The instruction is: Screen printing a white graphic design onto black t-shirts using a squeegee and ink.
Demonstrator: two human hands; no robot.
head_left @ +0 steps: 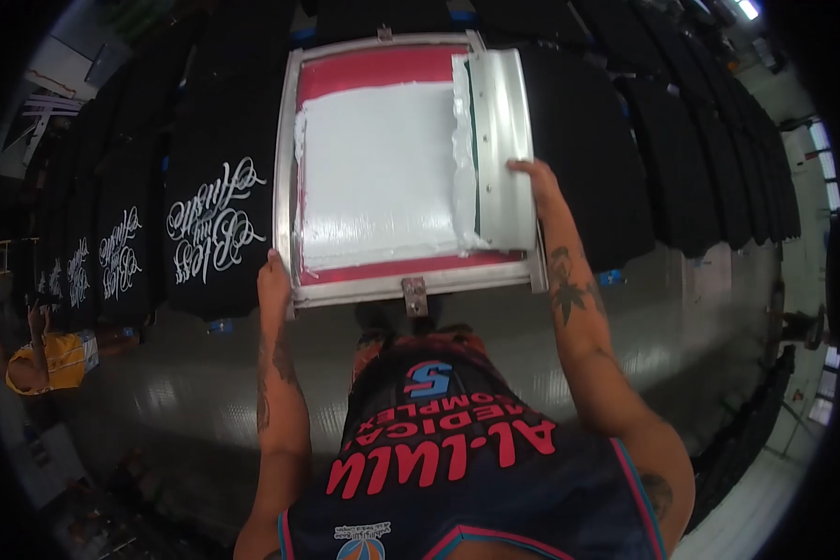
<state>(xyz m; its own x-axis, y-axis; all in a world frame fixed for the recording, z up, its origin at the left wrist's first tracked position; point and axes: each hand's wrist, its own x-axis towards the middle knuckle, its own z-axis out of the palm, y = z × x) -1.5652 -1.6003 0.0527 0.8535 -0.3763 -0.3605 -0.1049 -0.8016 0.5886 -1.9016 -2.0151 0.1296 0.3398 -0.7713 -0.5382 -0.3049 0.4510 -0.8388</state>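
Note:
A screen printing frame [345, 297] with silver metal rails lies in front of me over a black shirt. White ink [378, 168] covers most of its red-bordered mesh and is piled in a ridge along the right side. There a wide metal squeegee [504, 140] with a green blade rests along the frame's right rail. My left hand [273, 280] is closed around the frame's near left corner. At the right edge, my right hand [539, 182] grips the frame, its thumb over the squeegee; the other fingers are mostly hidden beneath.
Black shirts [219, 121] with white script lettering lie in a row to the left. More black shirts [583, 140] lie side by side to the right. A person in a yellow top [61, 359] is at the far left. Grey floor [672, 317] runs along the near side.

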